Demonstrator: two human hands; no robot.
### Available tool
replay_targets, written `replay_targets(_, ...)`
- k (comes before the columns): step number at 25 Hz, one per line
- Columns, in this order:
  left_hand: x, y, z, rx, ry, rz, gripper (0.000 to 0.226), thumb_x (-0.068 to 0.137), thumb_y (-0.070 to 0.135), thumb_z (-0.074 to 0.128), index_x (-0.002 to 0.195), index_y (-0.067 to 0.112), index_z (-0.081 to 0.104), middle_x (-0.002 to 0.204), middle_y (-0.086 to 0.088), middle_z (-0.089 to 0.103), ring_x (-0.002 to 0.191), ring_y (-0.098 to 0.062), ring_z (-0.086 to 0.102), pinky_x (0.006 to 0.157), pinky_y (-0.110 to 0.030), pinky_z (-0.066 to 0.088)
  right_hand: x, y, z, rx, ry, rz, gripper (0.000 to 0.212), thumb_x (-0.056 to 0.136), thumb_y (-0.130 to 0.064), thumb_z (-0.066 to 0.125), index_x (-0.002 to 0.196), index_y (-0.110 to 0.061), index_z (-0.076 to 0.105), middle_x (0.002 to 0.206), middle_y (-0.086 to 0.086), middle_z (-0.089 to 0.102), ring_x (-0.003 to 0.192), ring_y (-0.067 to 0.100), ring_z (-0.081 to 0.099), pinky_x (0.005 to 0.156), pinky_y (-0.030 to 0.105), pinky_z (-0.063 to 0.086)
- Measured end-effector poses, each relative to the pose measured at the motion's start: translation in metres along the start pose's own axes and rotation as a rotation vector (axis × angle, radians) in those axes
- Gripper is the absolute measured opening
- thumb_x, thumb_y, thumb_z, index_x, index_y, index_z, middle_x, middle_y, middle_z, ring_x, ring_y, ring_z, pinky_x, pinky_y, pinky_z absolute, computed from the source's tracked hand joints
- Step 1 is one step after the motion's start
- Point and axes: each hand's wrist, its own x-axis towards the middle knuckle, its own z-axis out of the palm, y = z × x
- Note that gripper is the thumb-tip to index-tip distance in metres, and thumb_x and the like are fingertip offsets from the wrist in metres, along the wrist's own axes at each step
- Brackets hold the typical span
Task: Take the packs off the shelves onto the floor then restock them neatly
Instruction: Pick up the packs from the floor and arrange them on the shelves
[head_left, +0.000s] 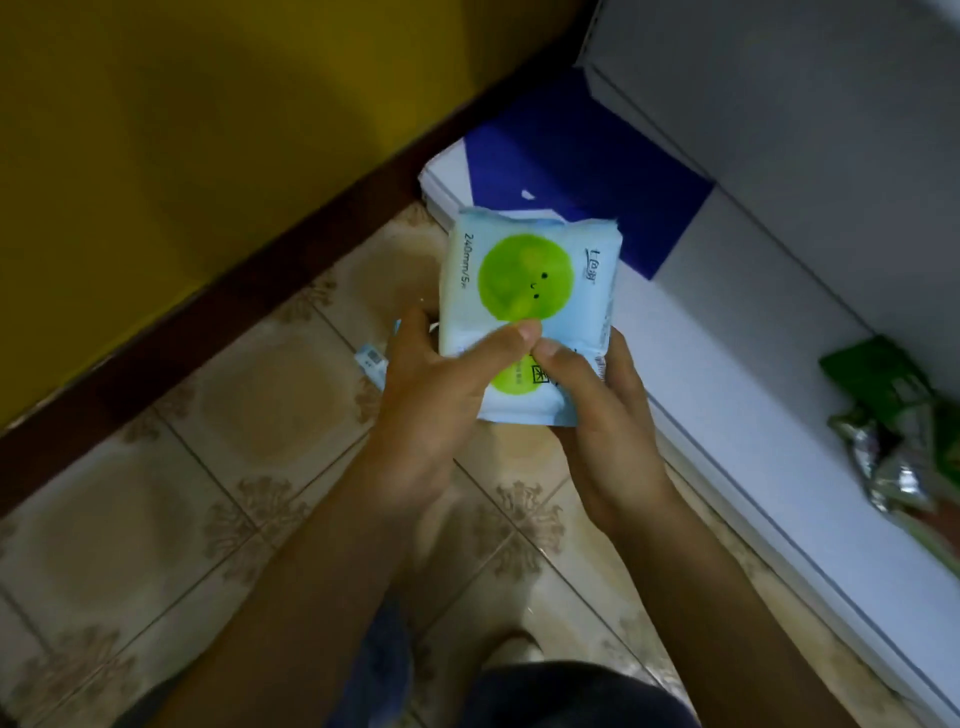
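**Both hands gripping blue packs over the floor, beside the low shelf**

Head view: the left hand (426, 395) and right hand (613, 436) are both holding a small bundle of light-blue packs (519, 280) with a green smiley circle on the front. Both thumbs are pressing on the front face, nearly touching each other. The left fingers are going behind the bundle and the right fingers are wrapping its right edge, so neither hand is free. The bundle is hanging upright in the air over the tiled floor (130, 519), just beside the white shelf (727, 374) on the right and not resting on anything.

Another blue pack (370, 359) is lying on the floor, mostly hidden behind the left hand. Green and silver packs (878, 410) are sitting on the shelf at the far right. A yellow wall (156, 130) is running along the left.

Progress, as a judgement: somewhere mid-task. At least one pack is down on the floor and some packs are on the shelf. Cannot tell whether the held bundle is coming off or going back, nor how many packs are left.
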Motion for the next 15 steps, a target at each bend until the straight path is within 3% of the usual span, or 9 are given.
replay_targets(3,-0.063,0.072,0.021,-0.04,0.004,0.013,0.057,0.067,0.022,0.082,0.118,0.011,0.06,0.104,-0.007,0.072,0.093,-0.025,0.071,0.085,-0.048,0.057,-0.057,-0.082,0.01,-0.072,0.0,-0.041,0.046,0.08,-0.024,0.069,0.124,-0.021,0.056,0.114,0.004,0.068,0.104,0.023,0.066,0.087,0.042,0.054)
replay_targets(7,-0.155,0.236,0.055,-0.077,-0.069,0.13,0.051,0.07,0.012,0.082,0.116,0.008,0.061,0.101,-0.008,0.073,0.093,-0.024,0.071,0.075,-0.037,0.059,-0.151,-0.25,0.044,-0.077,-0.036,-0.199,0.042,0.083,-0.017,0.07,0.122,-0.025,0.056,0.105,-0.003,0.071,0.093,0.013,0.069,0.074,0.03,0.054)
replay_targets(11,-0.233,0.444,0.107,-0.149,-0.302,0.401,0.059,0.068,0.013,0.079,0.122,0.003,0.057,0.111,-0.017,0.07,0.1,-0.035,0.068,0.083,-0.046,0.057,-0.23,-0.463,0.082,-0.108,-0.075,-0.533,0.051,0.075,-0.022,0.071,0.124,-0.025,0.054,0.104,-0.006,0.071,0.09,0.011,0.069,0.07,0.024,0.056)
replay_targets(15,-0.305,0.576,0.144,-0.152,-0.48,0.618,0.057,0.071,0.01,0.077,0.124,0.001,0.055,0.114,-0.018,0.068,0.101,-0.035,0.068,0.081,-0.042,0.057,-0.296,-0.596,0.103,-0.121,-0.107,-0.795,0.047,0.081,-0.012,0.073,0.123,-0.022,0.054,0.102,-0.006,0.071,0.086,0.008,0.07,0.066,0.019,0.054)
